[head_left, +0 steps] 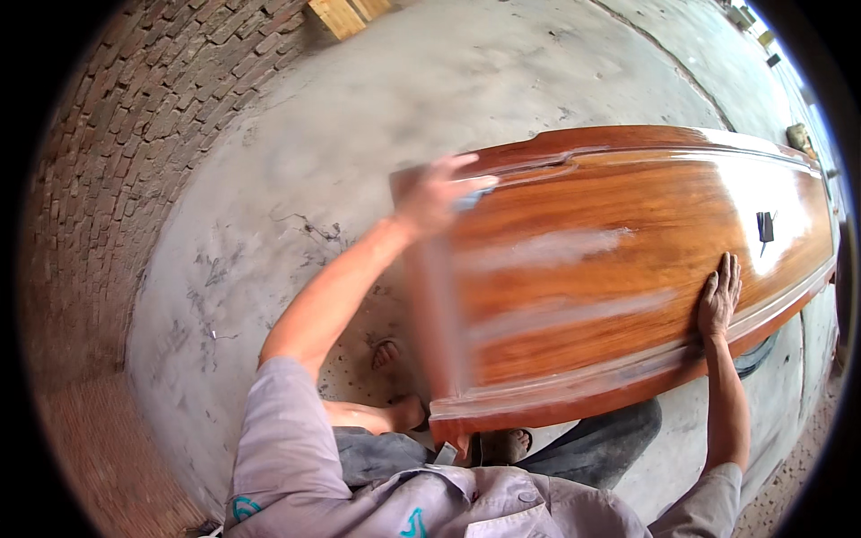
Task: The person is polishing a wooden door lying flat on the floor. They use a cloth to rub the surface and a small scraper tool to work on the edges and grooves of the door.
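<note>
A long wooden board [628,260] is seen lying flat in front of the person, above the grey floor [359,134]. It is shiny and orange-brown, with a raised edge all around. What it rests on cannot be seen. Pale dull streaks are seen on its near end and across its middle. A small dark thing [765,226] is seen on the far part of the board.

The left hand [437,193] is placed at the top corner of the board's near end. A small grey pad [468,203] is held under this hand, against the wood. The hand is blurred, so it cannot be told how the fingers are set around the pad. The left arm is stretched out over the floor, and a pale sleeve is worn on it.

The right hand [719,296] is laid flat on the board, close to the lower edge. Its fingers [731,269] are held straight and a little spread, and nothing is held in them.

Bare feet [387,354] are seen on the floor beside the near end of the board. Dark scratches are seen on the floor. A red brick wall [126,152] is seen at the left. Pale wooden blocks [345,13] are seen at the top, by the wall.
</note>
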Available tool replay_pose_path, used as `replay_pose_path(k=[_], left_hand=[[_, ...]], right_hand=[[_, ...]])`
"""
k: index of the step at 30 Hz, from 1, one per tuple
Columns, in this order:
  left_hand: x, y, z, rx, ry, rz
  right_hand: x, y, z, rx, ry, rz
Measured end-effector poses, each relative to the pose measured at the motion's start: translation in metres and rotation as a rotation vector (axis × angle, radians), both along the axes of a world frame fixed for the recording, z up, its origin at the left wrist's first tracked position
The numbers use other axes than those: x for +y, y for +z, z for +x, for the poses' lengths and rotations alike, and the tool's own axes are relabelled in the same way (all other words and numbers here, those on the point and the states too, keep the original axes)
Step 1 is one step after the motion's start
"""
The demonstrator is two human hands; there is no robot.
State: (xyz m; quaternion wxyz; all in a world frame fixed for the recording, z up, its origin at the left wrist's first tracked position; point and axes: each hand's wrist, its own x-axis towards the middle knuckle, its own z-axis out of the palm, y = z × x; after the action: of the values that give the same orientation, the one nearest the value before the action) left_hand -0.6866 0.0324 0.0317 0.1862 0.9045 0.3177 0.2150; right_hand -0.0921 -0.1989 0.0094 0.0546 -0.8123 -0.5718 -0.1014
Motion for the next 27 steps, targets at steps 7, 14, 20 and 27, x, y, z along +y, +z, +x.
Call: replay_pose_path(k=[7, 14, 20, 27], left_hand=[[0.007, -0.001, 0.042, -0.024, -0.029, 0.040], [0.005, 0.003, 0.019, -0.053, -0.047, -0.007], [0.023, 0.000, 0.084, -0.062, -0.139, 0.050], [0.020, -0.007, 0.081, -0.068, -0.094, 0.036]], right_hand=[[-0.001, 0.002, -0.009, 0.018, 0.001, 0.014], [-0.002, 0.008, -0.010, 0.014, -0.021, 0.007], [-0.002, 0.007, -0.006, 0.022, -0.022, -0.007], [0.003, 0.011, -0.018, 0.038, -0.028, -0.018]])
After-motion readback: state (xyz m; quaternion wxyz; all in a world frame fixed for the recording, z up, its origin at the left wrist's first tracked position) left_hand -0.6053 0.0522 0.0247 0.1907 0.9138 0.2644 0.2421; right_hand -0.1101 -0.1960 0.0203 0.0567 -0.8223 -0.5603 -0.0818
